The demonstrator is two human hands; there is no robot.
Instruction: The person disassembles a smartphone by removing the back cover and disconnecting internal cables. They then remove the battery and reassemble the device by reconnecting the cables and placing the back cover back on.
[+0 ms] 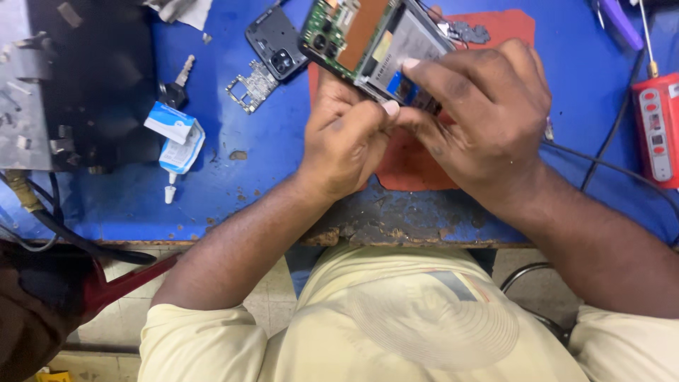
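An opened phone [368,39] with its back off shows a green circuit board, a copper patch and a grey battery. Both hands hold it above a red mat [414,163] on the blue worktable [240,177]. My left hand [346,138] grips the phone's lower edge from below, thumb and fingertips pinched at the frame. My right hand [484,113] lies over the phone's lower right part, its fingertips pressing at the battery's bottom edge where a blue strip shows.
A dark phone back cover [276,39] and a metal shield plate [252,86] lie left of the phone. A squeezed glue tube [177,138] with its cap lies further left, beside a black metal machine [78,78]. A red handheld device [658,124] with a cable sits at the right edge.
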